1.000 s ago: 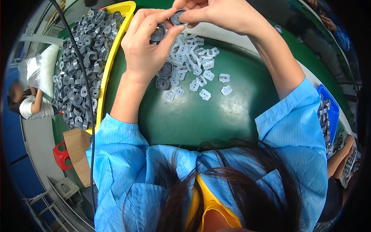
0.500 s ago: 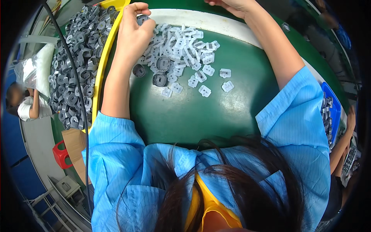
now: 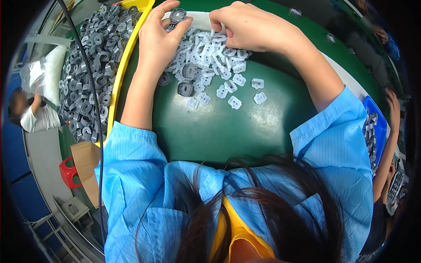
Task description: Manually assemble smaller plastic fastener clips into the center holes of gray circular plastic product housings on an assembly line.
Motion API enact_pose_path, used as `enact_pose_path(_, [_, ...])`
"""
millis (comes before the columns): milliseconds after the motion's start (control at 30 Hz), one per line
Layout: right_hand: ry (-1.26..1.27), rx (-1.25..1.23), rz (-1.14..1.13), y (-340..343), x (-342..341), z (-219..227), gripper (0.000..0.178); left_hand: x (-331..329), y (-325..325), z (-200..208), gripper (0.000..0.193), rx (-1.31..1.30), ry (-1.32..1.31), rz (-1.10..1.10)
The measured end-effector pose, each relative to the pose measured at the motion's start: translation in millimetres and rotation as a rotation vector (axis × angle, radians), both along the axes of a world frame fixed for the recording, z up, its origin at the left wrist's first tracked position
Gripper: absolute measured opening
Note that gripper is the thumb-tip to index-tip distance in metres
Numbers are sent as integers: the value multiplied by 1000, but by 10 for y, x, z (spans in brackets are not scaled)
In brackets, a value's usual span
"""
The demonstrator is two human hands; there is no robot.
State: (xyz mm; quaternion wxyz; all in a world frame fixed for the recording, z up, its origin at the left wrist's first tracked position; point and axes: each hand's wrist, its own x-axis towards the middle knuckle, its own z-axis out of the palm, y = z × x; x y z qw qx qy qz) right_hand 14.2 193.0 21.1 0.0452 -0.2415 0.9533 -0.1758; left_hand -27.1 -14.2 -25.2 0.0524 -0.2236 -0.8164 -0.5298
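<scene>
My left hand (image 3: 158,37) is closed at the fingertips round a round grey plastic housing (image 3: 178,15), held up over the far left of the table. A second grey part shows just beneath it, partly hidden by the fingers. My right hand (image 3: 256,27) bends down onto the far side of a heap of translucent white plastic pieces (image 3: 206,55), its fingertips pinched on one piece that is mostly covered. At the heap's near left edge lie grey housings (image 3: 185,88), one of them resting on the white pieces. Several white pieces (image 3: 234,102) lie loose nearer to me.
A yellow-rimmed bin (image 3: 117,83) full of grey housings stands at my left, a black cable (image 3: 86,65) crossing before it. A blue tray (image 3: 381,125) of grey parts is at the right, near a co-worker's arm (image 3: 388,144). Another person (image 3: 39,116) sits far left.
My right hand has come back toward me and left, down to the white heap. My left hand has shifted slightly right, and the grey housing now shows plainly at its fingertips.
</scene>
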Motion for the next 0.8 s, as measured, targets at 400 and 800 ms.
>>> enact_pose_path(400, [-391,-558,28,97,-67,237,17,125,142,-15,37,149,47,29])
enact_pose_path(800, [-142,-1102,-142,-167,-202,-136,12,245,257,74,38,111,141,90])
